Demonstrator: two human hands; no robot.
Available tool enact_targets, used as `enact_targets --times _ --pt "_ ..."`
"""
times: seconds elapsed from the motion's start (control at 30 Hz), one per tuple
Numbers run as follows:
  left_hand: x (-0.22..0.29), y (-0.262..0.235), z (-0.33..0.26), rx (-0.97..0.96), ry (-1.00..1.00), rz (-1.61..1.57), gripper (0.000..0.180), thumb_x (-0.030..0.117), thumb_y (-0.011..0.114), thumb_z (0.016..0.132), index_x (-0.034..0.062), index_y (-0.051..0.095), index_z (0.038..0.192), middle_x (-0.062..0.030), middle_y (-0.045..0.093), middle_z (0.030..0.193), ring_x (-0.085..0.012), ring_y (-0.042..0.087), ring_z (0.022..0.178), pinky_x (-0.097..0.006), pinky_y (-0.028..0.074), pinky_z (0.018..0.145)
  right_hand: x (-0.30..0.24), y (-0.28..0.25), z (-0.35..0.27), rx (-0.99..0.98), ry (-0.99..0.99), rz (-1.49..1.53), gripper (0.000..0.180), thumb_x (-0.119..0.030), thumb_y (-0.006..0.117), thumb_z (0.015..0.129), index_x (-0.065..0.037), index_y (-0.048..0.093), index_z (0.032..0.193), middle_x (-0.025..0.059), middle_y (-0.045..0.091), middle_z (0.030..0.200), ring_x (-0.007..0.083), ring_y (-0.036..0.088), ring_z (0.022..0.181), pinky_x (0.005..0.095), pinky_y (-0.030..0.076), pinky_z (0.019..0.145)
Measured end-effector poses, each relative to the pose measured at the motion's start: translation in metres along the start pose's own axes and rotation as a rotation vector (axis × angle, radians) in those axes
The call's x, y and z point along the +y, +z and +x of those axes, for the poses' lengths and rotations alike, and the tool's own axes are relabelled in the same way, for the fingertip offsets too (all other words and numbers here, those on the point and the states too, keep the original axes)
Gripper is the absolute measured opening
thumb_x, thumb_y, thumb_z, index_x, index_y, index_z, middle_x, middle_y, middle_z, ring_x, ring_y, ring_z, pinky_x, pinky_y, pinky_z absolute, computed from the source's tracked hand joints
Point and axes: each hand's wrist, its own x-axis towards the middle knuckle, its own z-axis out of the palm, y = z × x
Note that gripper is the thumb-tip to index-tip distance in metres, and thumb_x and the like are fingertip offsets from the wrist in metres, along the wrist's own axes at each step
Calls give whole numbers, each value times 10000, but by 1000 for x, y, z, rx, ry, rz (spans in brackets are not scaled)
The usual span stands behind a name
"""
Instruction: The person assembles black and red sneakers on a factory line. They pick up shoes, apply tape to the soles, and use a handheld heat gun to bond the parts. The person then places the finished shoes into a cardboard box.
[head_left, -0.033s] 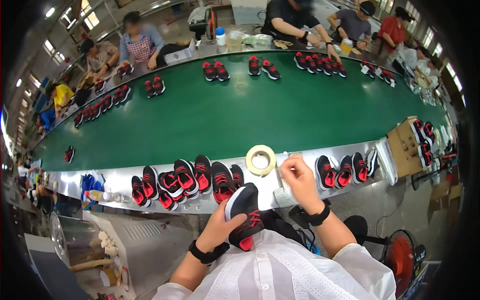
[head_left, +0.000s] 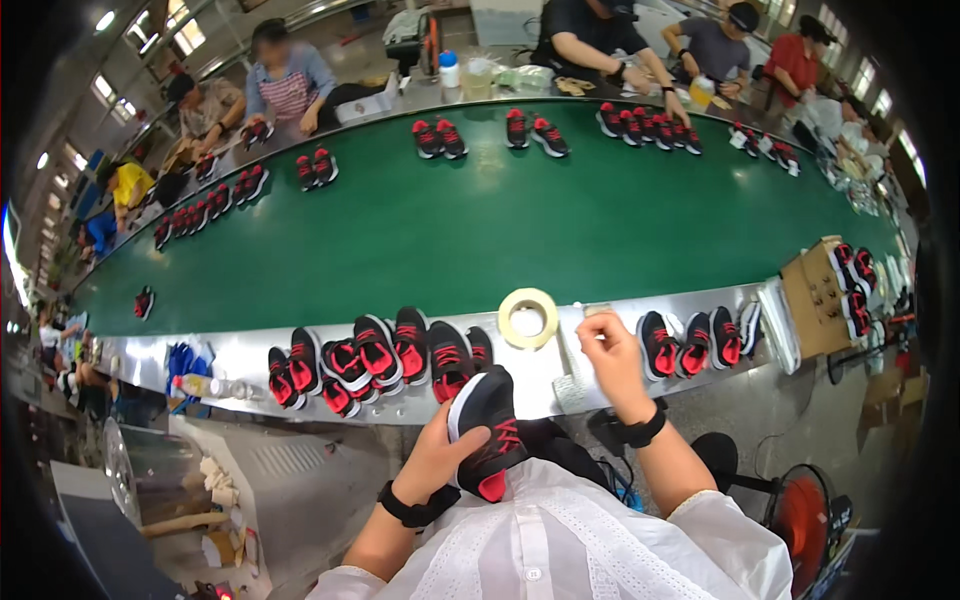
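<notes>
My left hand (head_left: 440, 452) grips a black sneaker (head_left: 487, 415) with red laces, red lining and a white sole, held toe up in front of my white shirt. The thumb lies across its side. Over the metal ledge, my right hand (head_left: 612, 360) is raised with thumb and fingertips pinched together; what they hold, if anything, is too small to make out. Beside that hand lie a whitish textured strip (head_left: 570, 392) and a roll of cream tape (head_left: 527, 318). Another sneaker (head_left: 449, 355) stands on the ledge just beyond the held one.
Several matching sneakers (head_left: 374, 352) line the ledge at left, others (head_left: 660, 345) at right near a cardboard box (head_left: 812, 300). Across the green belt (head_left: 420, 240), co-workers handle shoes. A clear bottle (head_left: 195, 386) lies far left. A fan (head_left: 803, 510) stands at lower right.
The whole view has shifted slightly. Both hands and the held sneaker keep nearly the same pose.
</notes>
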Motion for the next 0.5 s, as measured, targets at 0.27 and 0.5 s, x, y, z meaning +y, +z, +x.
enact_targets --times 0.27,0.5 --pt "-18 -14 -22 320 12 -224 414 57 550 868 -25 435 1257 -87 571 1126 -149 563 974 -291 456 871 174 -54 10 -37 361 -463 127 -154 592 846 -35 624 812 89 633 718 213 608 644 331 481 608" --pt "-21 3 -14 396 -15 -194 449 57 547 860 -28 414 1281 -94 563 1148 -158 555 1001 -298 440 898 220 -38 81 -58 -181 -1063 70 -117 558 766 -71 609 773 102 604 802 297 589 791 411 486 653"
